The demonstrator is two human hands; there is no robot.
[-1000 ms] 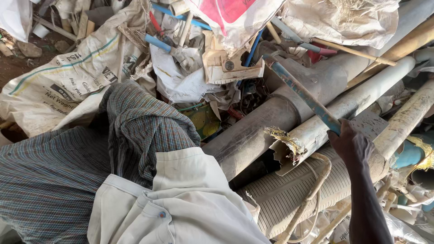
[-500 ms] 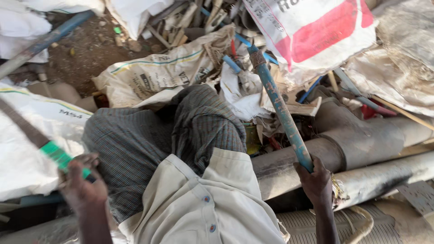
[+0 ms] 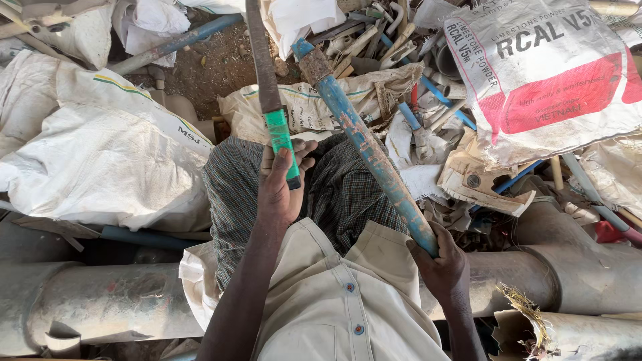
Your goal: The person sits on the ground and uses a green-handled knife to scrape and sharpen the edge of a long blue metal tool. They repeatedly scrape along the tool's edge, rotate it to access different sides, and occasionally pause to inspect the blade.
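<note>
My left hand (image 3: 279, 184) grips the green-taped handle of a long rusty blade (image 3: 262, 60) that points up and away from me. My right hand (image 3: 439, 264) holds the near end of a worn blue pipe (image 3: 361, 140), which slants up to the left and ends close beside the blade. Both tools are raised above my lap, over my checked cloth (image 3: 334, 190) and pale buttoned shirt (image 3: 334, 307).
Big grey pipes (image 3: 100, 301) lie across the bottom, left and right (image 3: 555, 261). White woven sacks (image 3: 100, 154) are heaped at left, and a red-and-white printed sack (image 3: 555, 73) at upper right. Scrap pipes, torn cardboard and plastic bits (image 3: 401, 53) litter the ground ahead.
My left hand has swung the blade from the far left up in front of me. The blue pipe in my right hand now stands beside it. The view has shifted left.
</note>
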